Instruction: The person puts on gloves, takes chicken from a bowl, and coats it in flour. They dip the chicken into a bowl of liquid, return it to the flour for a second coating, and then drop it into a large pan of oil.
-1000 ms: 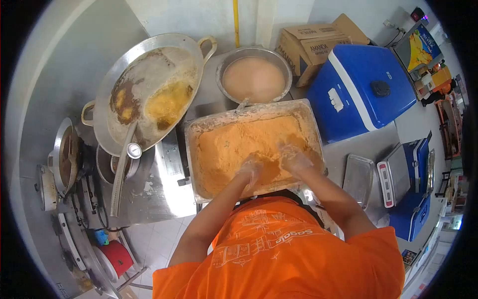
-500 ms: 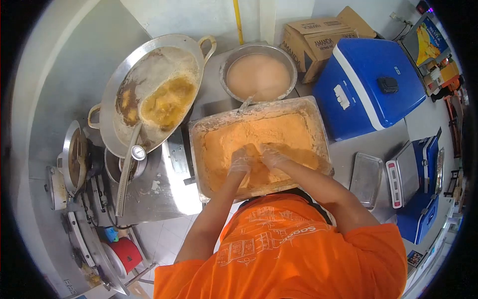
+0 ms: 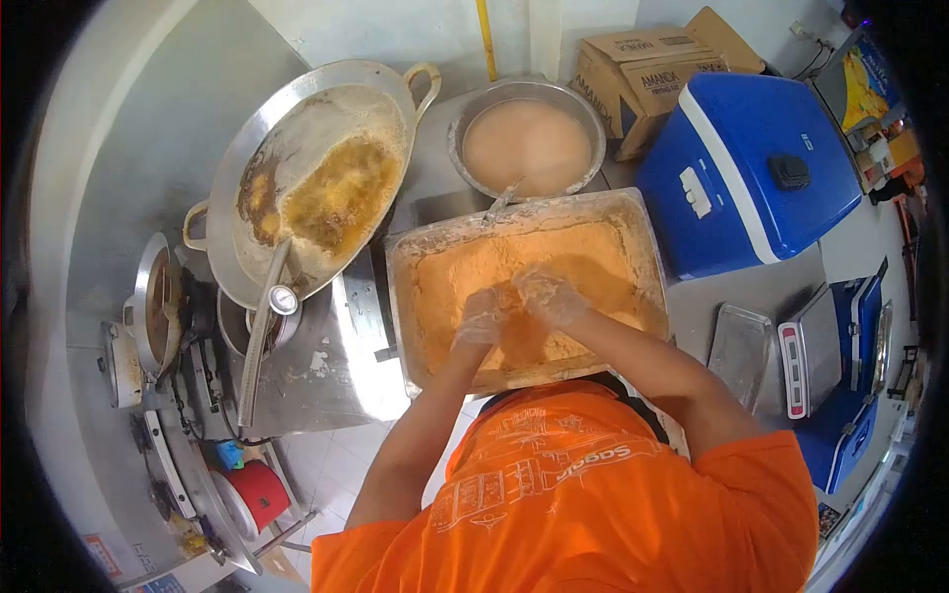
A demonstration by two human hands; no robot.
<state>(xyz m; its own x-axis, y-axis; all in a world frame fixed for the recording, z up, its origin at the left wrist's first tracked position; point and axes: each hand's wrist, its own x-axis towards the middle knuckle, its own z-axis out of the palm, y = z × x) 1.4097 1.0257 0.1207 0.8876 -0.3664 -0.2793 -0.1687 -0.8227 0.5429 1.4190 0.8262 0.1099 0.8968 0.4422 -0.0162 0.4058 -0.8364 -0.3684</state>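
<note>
Both hands wear thin clear gloves and are in a large metal tray (image 3: 400,341) of orange breading flour (image 3: 583,252). My left hand (image 3: 481,318) dips into the flour left of the middle, its fingertips hidden. Close beside it, my right hand (image 3: 550,296) has its fingers curled in and dusted with flour. Whatever it may hold is coated or hidden. Between the hands the flour lies in a shadowed hollow.
Behind the tray stands a round metal basin (image 3: 596,133) of pale orange liquid. At left, a wide pan (image 3: 232,168) holds bubbling oil and a long-handled utensil (image 3: 259,346). On the right are a blue cooler (image 3: 761,168), a cardboard box (image 3: 643,74), an oblong metal tray (image 3: 739,351) and a scale (image 3: 809,356).
My right hand has lifted slightly and curled, with more flour on its fingers. My left hand stays low in the flour. The whole view has shifted a little.
</note>
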